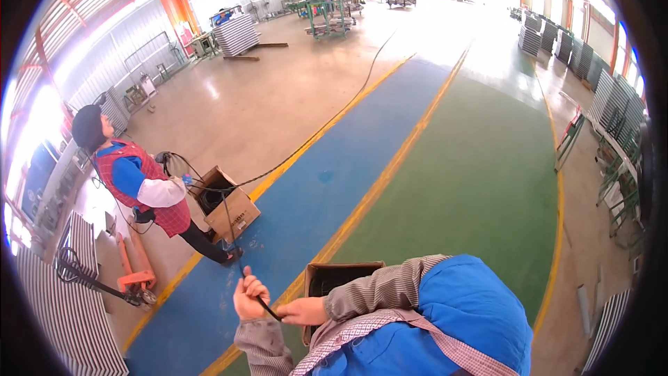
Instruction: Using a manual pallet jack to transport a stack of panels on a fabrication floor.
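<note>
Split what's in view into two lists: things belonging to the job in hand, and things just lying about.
Apparently in use:
black cable, held in left hand and right hand
nearer cardboard box, probably
farther cardboard box, beside the co-worker

Seemingly just lying about:
orange pallet truck
striped stack, lower left
green cart, background

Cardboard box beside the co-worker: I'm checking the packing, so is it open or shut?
Open: the cardboard box shows its dark inside from above, nothing closed over it.
</note>
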Demonstrator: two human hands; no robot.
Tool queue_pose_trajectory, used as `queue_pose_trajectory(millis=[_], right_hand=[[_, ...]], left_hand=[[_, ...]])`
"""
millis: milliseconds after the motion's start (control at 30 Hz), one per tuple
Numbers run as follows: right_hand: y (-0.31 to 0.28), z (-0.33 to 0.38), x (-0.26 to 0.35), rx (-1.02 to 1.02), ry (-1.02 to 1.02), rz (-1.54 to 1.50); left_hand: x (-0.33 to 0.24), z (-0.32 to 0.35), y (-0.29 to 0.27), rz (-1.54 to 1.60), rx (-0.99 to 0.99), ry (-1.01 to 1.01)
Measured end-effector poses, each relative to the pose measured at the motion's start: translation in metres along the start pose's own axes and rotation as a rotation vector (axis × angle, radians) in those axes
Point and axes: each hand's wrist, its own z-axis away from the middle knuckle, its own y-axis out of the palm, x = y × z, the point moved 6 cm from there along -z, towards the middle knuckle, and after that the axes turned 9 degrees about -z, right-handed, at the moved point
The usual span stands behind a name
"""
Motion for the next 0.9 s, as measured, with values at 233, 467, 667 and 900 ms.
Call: queue_pose_trajectory(millis=[233, 467, 667, 900], right_hand=[[-0.078, -0.007, -0.098, -0.432, 0.810, -1.346], [-0.085, -0.016, -0.031, -0.381, 0.402, -0.847], [-0.003, 0.042, -0.022, 0.089, 0.576, -0.658], [-0.093, 0.031, -0.085, -0.711, 0.894, -1.533]], left_hand=[[0.088, 0.051, 0.006, -1.666, 0.113, -0.081], [0.080, 0.006, -0.027, -1.265, -0.185, -0.083], [0.028, -0.003, 0.013, -0.379, 0.022, -0.027], [0.126, 0.040, 0.026, -2.005, 0.281, 0.112]])
